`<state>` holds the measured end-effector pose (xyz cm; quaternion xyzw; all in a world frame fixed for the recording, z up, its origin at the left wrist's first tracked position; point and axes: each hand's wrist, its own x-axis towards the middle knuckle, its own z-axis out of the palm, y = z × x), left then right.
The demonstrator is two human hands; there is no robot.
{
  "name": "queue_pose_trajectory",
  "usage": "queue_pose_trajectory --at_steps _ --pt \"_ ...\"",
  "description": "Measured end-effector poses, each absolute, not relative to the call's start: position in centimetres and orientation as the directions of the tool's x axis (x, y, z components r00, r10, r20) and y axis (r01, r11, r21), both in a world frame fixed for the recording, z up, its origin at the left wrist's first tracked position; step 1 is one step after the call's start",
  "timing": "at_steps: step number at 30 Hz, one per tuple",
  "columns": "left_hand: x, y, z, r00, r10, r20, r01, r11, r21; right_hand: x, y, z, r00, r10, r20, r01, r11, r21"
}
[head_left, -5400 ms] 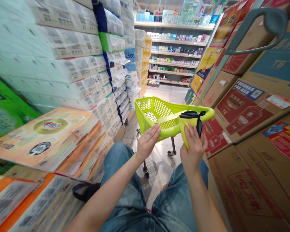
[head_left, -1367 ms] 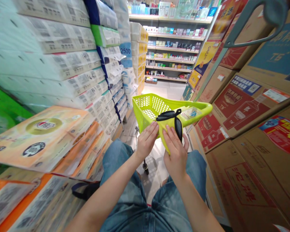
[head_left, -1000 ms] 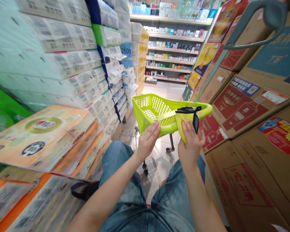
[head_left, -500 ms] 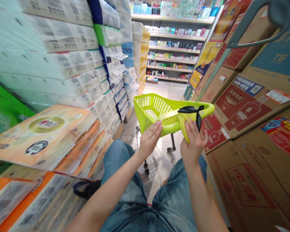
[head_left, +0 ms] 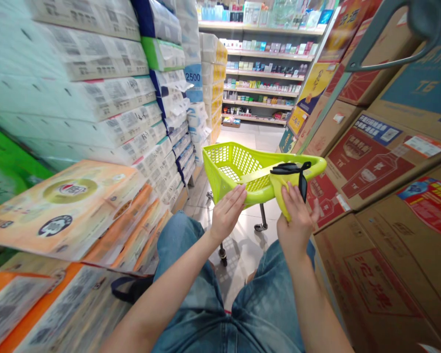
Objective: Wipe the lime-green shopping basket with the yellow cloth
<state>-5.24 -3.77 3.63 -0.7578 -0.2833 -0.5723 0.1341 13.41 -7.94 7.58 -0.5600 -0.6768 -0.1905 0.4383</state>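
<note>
While left hand [head_left: 228, 211] on basket [head_left: 224, 189]; right hand [head_left: 297, 215] on cloth [head_left: 278, 185]

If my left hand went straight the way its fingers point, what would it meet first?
Your left hand would likely meet the cart first, at its near rim; the fingertips seem to touch it, though depth is unclear.

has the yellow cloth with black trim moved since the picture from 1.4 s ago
Yes, the yellow cloth has moved right along the rim of the lime-green plastic cart, away from the left hand.
</note>
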Motion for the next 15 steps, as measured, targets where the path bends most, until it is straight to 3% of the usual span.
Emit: queue_pose_trajectory --at_steps 9,15 --pt "-5.3 -3.7 3.2 0.167 0.281 0.945 0.605 -0.786 0.127 8.8 -10.7 7.1 -0.195 0.599 0.777 0.874 0.466 -0.139" --pt "-5.2 -3.8 3.8 0.185 0.265 0.946 0.594 -0.797 0.107 12.7 -8.4 7.2 -0.001 0.612 0.791 0.909 0.329 -0.254"
